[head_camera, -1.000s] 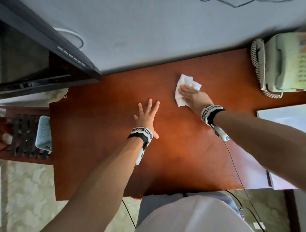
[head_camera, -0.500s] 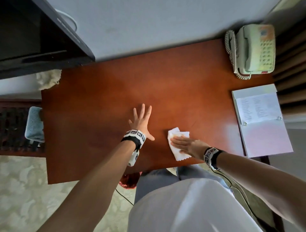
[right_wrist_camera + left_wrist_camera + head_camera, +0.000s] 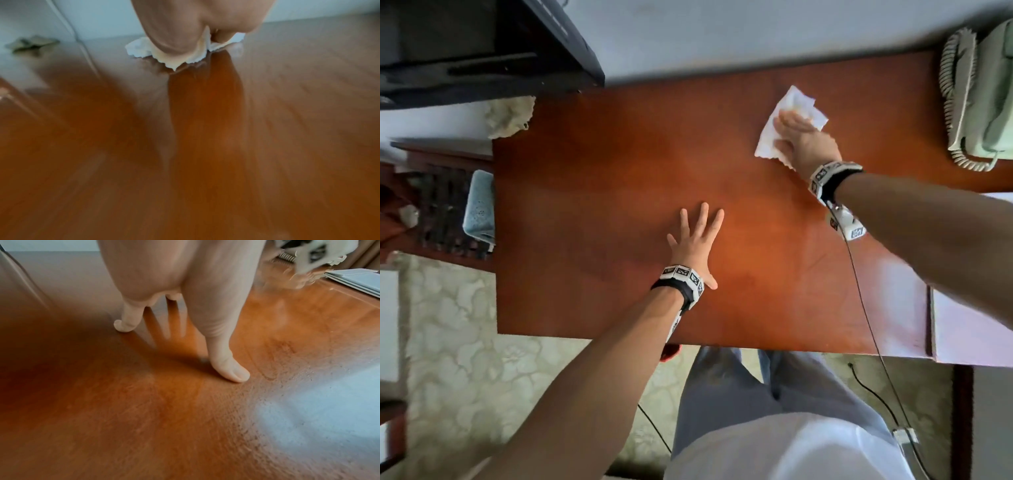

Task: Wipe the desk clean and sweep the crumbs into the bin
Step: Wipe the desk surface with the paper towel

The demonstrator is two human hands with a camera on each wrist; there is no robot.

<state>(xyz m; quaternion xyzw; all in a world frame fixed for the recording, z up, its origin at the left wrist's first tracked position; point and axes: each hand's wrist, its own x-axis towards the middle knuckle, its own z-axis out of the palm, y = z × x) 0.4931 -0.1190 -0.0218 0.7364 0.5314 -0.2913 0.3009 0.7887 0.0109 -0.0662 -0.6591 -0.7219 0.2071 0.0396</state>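
Note:
A reddish-brown wooden desk (image 3: 602, 171) fills the head view. My right hand (image 3: 801, 137) lies flat on a white paper tissue (image 3: 792, 102) at the desk's far right, pressing it to the wood with straight fingers. In the right wrist view the tissue (image 3: 139, 47) shows crumpled under the palm (image 3: 185, 24). My left hand (image 3: 695, 240) rests flat near the desk's middle, fingers spread, holding nothing; its thumb (image 3: 230, 368) touches the wood. No crumbs or bin are plainly visible.
A pale green telephone (image 3: 983, 96) with a coiled cord stands at the far right corner. A white folder (image 3: 969, 335) lies at the near right edge. A dark monitor (image 3: 482, 44) overhangs the far left. A blue cloth (image 3: 479, 205) hangs on a rack left of the desk.
My right hand slid the tissue from the desk's far side to the near edge, then back out to the far right by the telephone. The left hand stayed flat in place.

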